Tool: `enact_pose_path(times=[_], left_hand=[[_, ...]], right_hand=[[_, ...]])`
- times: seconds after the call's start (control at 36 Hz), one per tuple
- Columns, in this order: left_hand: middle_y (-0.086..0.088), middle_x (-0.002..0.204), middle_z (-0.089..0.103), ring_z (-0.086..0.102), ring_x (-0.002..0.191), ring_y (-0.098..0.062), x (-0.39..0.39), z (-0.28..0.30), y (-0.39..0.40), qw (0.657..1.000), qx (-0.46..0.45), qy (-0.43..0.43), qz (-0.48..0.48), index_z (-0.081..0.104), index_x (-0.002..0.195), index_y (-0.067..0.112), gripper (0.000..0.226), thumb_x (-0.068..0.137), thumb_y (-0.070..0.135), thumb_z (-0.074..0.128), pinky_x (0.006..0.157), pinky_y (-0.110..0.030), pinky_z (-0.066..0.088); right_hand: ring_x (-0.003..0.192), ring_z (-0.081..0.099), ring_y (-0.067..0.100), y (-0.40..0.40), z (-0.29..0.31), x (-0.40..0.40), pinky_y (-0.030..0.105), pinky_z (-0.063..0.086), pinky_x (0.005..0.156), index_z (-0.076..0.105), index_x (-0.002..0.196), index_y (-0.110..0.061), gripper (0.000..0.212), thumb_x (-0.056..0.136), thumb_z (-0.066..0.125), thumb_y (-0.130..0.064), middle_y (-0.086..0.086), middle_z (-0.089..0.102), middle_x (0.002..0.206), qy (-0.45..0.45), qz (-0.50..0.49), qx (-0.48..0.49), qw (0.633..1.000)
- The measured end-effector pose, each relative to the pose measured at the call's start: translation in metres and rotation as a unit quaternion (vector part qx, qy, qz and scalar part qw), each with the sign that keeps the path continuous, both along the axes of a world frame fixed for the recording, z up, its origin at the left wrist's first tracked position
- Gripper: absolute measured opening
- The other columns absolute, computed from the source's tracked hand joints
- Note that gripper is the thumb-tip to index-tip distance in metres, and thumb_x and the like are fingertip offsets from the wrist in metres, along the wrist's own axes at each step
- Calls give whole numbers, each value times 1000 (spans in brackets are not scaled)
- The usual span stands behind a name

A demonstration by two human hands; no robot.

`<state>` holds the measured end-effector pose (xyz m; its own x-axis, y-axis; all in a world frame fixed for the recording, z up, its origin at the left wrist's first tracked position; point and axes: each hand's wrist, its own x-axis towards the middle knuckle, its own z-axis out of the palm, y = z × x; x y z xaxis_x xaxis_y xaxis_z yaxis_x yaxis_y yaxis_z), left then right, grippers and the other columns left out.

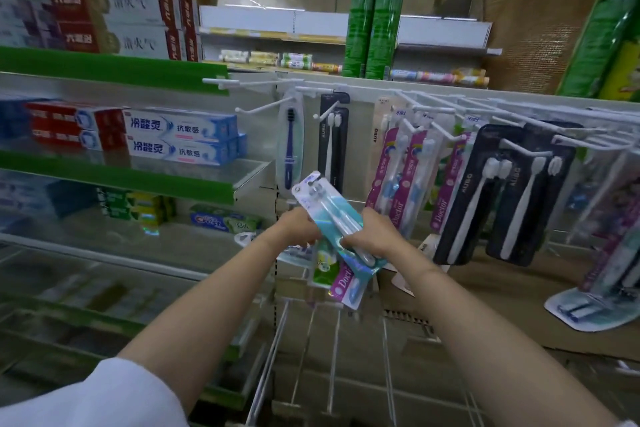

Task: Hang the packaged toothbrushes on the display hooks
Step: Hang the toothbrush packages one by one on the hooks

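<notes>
Both your hands are at the centre of the frame, clutching a fanned bundle of packaged toothbrushes. Your left hand [300,226] grips the bundle from the left; your right hand [372,232] curls round the teal pack [332,215] on top, which tilts up toward the upper left. A pink pack [343,282] and a green pack [323,262] hang loose beneath.

The risk, as I judge it, is the lower packs slipping out when you lift the teal one away, since only your left hand would be holding them. The empty hook [263,107] at upper centre is thin and the pack's hanging hole is small; miss it and the card may bend or knock the blue toothbrush pack [290,146] hanging just beside it.
</notes>
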<state>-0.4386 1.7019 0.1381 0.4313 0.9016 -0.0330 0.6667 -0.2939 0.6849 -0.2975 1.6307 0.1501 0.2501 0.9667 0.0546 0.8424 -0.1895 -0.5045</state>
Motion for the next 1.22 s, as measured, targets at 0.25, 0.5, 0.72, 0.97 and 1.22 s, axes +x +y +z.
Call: enact_pose_path(times=[0.25,0.5,0.72,0.97,1.22], left_hand=[[-14,103,66,62,96,-26,34,0,-26,997,38,59,-21,66,98,4,24,88,25,61,82,-31,48],[-11,111,63,62,101,-25,65,-9,-39,988,65,142,-19,56,108,7,47,80,41,69,90,-35,52],[-15,98,62,63,91,-28,69,-3,-41,996,-16,-73,46,57,107,-1,33,86,24,63,84,-35,54],[-15,104,61,58,92,-26,38,24,-39,953,-66,-290,60,53,121,1,34,89,13,59,85,-37,47],[-7,94,63,60,91,-25,9,50,-42,927,-46,-370,27,58,113,7,24,89,7,59,80,-35,49]], right_hand=[[111,55,34,-10,6,21,36,45,83,37,125,-3,61,81,72,-29,18,53,127,6,-83,78,994],[116,53,35,-31,11,44,37,45,88,33,130,-4,64,83,70,-27,18,51,130,-32,-124,82,988],[120,51,34,-41,12,55,36,44,89,32,132,-3,67,82,71,-26,17,49,134,3,-136,79,988],[108,55,33,-39,7,47,40,49,86,35,124,-3,63,78,71,-26,16,53,122,86,-114,57,988],[95,54,31,-31,9,23,32,40,71,36,119,-4,54,80,69,-23,10,51,105,104,-77,68,989]])
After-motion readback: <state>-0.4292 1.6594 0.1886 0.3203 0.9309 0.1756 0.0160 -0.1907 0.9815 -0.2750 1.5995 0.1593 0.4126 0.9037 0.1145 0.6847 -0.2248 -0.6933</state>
